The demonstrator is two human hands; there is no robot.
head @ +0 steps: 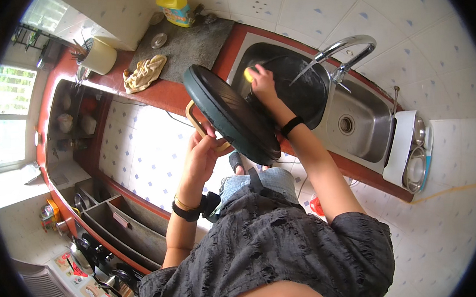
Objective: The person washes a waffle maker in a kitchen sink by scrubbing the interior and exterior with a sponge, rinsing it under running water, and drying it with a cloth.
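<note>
My left hand [201, 157] grips the gold-coloured handle [194, 117] of a round, dark green griddle-like appliance [235, 112]. It is tilted up on its edge, its dark ridged face turned towards the sink. My right hand [263, 85] has its fingers on a small yellow sponge [248, 74] above the left sink bowl. A black wide vessel [308, 91], perhaps a pan, fills most of that bowl. Water streams into it from the chrome faucet [354, 45]. Part of the bowl is hidden behind the appliance and my right arm.
The steel right sink bowl [354, 137] adjoins, with a white rack of metal bowls [401, 150] beside it. On the counter are a crumpled cloth [145, 73], a metal lid [159, 40], a yellow detergent bottle [173, 8] and a utensil holder [99, 57]. Cables cross the tiled floor [139, 142].
</note>
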